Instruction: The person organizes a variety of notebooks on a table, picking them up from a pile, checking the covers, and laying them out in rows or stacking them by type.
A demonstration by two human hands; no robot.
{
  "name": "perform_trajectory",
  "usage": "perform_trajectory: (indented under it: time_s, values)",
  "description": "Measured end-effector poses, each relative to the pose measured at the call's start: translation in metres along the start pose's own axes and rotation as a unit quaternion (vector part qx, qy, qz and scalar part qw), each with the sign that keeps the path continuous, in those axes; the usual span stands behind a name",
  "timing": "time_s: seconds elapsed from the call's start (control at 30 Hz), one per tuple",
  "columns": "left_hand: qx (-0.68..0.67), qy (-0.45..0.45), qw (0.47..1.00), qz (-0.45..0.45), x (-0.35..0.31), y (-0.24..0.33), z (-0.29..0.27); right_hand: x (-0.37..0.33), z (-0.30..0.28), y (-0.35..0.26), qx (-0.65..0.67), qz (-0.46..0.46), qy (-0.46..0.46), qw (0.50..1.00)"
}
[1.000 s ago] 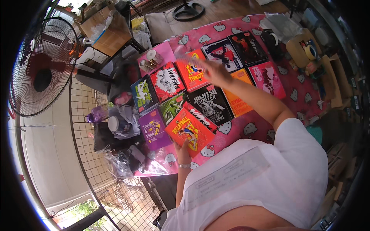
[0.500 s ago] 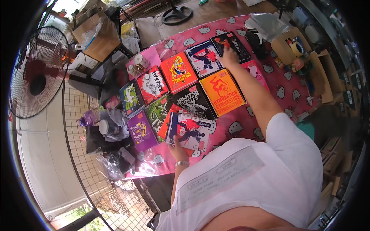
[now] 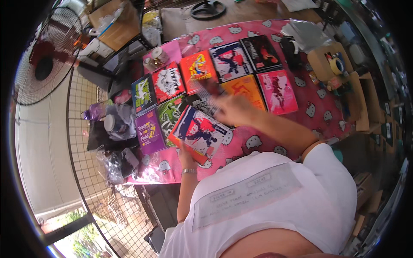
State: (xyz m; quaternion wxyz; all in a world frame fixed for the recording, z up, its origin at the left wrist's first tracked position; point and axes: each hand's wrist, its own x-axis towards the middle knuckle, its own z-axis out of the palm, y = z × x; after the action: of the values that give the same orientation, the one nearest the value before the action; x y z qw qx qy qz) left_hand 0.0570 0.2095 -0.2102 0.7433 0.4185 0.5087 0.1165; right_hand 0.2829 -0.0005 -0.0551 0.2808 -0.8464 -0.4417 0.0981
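My left hand (image 3: 186, 155) is closed on the lower edge of a small stack of notebooks. On top lies a white and navy notebook (image 3: 202, 135) with a red and blue figure, and an orange-red notebook (image 3: 175, 134) sticks out beneath it. My right hand (image 3: 234, 109), smeared by motion, grips a dark notebook (image 3: 211, 89) that is tilted and blurred. It hangs over a black notebook (image 3: 198, 103) and the orange gymnast notebook (image 3: 246, 89). A black notebook (image 3: 261, 52) with a red figure and a pink notebook (image 3: 277, 91) lie to the right.
More notebooks lie in rows on the pink patterned tablecloth (image 3: 251, 142), with a purple notebook (image 3: 150, 131) at the left. Two rolls (image 3: 157, 56) stand behind. Cardboard boxes (image 3: 365, 96) with tape are at the right, a fan (image 3: 45, 64) at the far left.
My right hand has come back from the black notebook at the far right toward the stack, carrying a dark notebook. The left hand's stack now faces up more fully.
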Motion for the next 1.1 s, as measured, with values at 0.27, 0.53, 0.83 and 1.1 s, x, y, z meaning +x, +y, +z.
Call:
perform_trajectory:
  time_s: [0.27,0.53,0.83,1.1]
  values:
    - [0.103,-0.074,0.987,0.099,-0.011,0.011,0.007,-0.069,0.012,0.151,-0.270,0.361,0.161,0.878]
    - [-0.010,-0.130,0.991,0.040,-0.019,0.021,-0.005,-0.076,0.013,0.164,-0.279,0.303,0.017,0.911]
    - [-0.138,-0.258,0.954,-0.067,-0.025,0.012,-0.032,-0.039,0.062,-0.008,0.049,-0.275,0.137,0.950]
    - [-0.149,-0.259,0.954,-0.005,-0.046,0.017,-0.021,-0.082,0.087,0.029,-0.067,-0.099,0.032,0.992]
